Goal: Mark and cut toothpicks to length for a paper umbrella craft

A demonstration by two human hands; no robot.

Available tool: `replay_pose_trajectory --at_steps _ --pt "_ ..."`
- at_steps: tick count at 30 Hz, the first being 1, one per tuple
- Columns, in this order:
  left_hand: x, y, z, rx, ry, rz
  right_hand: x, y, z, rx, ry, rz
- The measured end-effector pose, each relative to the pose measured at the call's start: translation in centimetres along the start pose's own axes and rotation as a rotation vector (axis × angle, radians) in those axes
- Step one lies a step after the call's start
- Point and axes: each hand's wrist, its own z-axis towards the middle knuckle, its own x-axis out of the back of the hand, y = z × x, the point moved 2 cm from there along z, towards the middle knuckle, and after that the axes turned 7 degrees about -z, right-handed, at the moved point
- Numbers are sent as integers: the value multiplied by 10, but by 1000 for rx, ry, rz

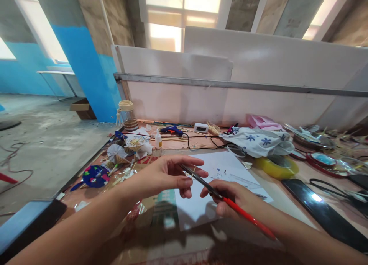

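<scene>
My right hand (230, 198) is closed around a pair of long-nosed pliers (214, 192) with red handles. The dark jaws point up and to the left, reaching in front of the fingers of my left hand (175, 175). Between my left thumb and fingers is a small thin light stick (194, 171), partly hidden by the jaws. Beneath both hands lies a white sheet of paper (201, 213) with small blue drawings.
A blue glue gun (172, 131), a small glue bottle (158, 139) and a glass jar (128, 115) stand behind. Yellow tape (277, 168) and a black phone (313, 203) lie right. Paper fans (116, 153) and a blue ornament (96, 176) are left.
</scene>
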Motion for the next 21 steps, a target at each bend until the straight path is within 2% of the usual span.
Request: replay_pose_trajectory --at_steps 10,21 --pt "-1 -3 2 21 -47 -47 1 5 1 45 -14 12" --pt "-3 -3 0 17 -30 -54 -1 5 2 42 -16 17"
